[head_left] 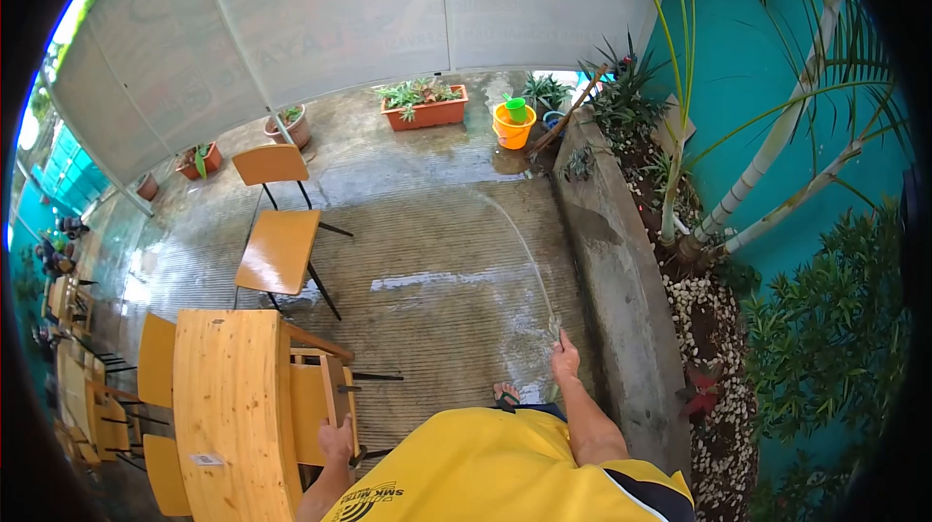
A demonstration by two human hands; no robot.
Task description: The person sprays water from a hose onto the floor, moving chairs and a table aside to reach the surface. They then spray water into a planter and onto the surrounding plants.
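My right hand is closed around the end of a hose, held out ahead of me on the right. A thin stream of water arcs from it, forward and to the left, onto the wet ribbed concrete floor. Most of the hose is hidden behind my hand and body. At lower left, my left hand grips the edge of a wooden chair beside the wooden table. My sandalled foot shows just below the yellow shirt.
Another wooden chair stands ahead on the left. An orange bucket with a green dipper stands near a long planter. A low concrete curb borders the planted bed on the right. More tables and chairs line the far left.
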